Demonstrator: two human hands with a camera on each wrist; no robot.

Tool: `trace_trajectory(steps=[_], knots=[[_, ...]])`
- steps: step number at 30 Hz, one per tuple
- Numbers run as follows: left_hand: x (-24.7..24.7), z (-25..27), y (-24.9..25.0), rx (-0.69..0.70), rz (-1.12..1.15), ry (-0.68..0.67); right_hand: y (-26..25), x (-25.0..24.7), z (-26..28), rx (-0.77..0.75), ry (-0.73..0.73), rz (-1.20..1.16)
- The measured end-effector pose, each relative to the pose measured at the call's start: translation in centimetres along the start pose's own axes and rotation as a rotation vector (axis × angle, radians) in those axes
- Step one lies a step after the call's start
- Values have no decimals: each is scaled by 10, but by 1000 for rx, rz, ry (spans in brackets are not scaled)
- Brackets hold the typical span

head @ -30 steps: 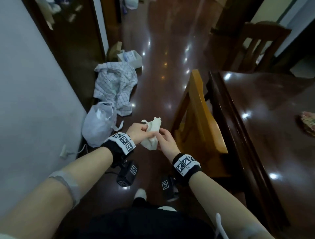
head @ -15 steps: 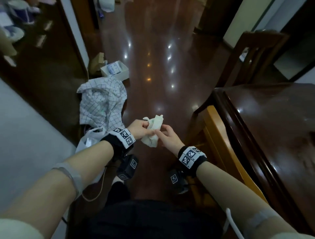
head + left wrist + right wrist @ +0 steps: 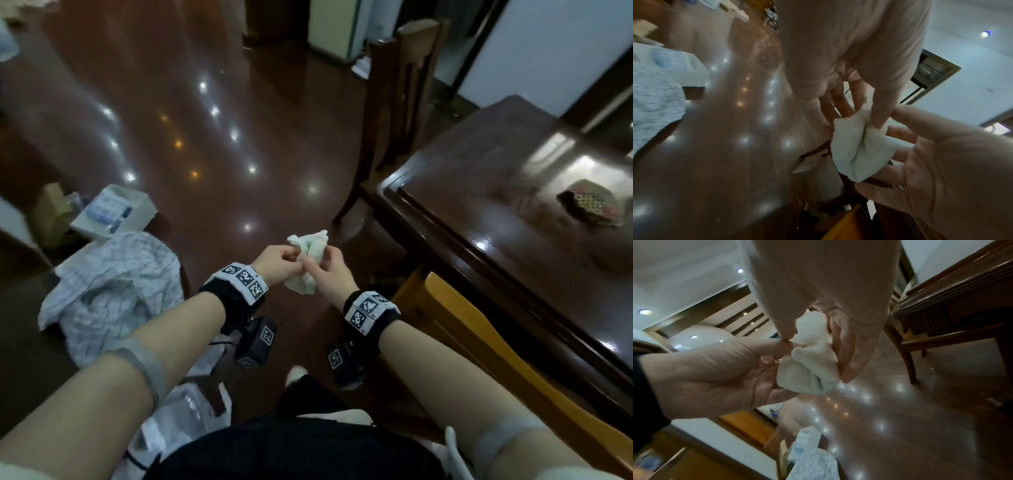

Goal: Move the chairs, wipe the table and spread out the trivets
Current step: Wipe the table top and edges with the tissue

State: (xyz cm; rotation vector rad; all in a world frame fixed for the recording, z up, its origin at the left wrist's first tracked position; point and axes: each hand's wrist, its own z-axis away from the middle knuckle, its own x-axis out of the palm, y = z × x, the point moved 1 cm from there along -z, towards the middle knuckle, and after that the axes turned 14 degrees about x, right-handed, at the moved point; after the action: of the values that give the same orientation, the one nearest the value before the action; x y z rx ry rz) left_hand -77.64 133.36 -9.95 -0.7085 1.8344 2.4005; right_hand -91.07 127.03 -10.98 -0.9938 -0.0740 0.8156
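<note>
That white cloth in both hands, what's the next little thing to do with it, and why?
Probably shake the white cloth flat. It is bunched between the left hand and right hand, both pinching it in mid-air, off the table. A spread cloth should wipe better; the trivets sit farther along the tabletop.

The bench (image 3: 479, 192) stands at right, with the trivets (image 3: 591, 204) on its far right part. One chair (image 3: 404, 102) stands at the bench's far end; another chair (image 3: 472, 329) sits tucked along its near edge. A checked cloth (image 3: 113, 291) lies on the floor (image 3: 222, 154) at left, with a box (image 3: 114, 210) behind it.
</note>
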Motion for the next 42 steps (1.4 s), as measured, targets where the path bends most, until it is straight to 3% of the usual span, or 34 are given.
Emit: trace_trajectory(steps=[8, 13, 17, 21, 24, 28, 32, 36, 38, 42], knots=[[-34, -148, 28, 85, -50, -346, -62, -24, -114, 88, 146, -252], [-39, -227, 51, 58, -29, -431, -93, -51, -157, 127, 258, -312], [-17, -281, 63, -11, -54, -525, -94, -77, -180, 181, 394, -401], [15, -331, 74, -1, -62, -690, -92, -108, -192, 229, 564, -555], [37, -358, 91, -79, -5, -823, -96, -127, -198, 260, 630, -652], [64, -393, 121, -76, -71, -1002, -93, -152, -205, 335, 895, -587], [92, -429, 139, -23, -135, -1099, -89, -180, -189, 365, 1146, -578], [121, -461, 146, -3, -178, -1147, -84, -226, -168, 592, 1390, -463], [139, -478, 149, 8, -160, -1119, -78, -252, -168, 646, 1401, -372], [181, -519, 155, 88, -130, -985, -49, -302, -200, 724, 1117, -165]])
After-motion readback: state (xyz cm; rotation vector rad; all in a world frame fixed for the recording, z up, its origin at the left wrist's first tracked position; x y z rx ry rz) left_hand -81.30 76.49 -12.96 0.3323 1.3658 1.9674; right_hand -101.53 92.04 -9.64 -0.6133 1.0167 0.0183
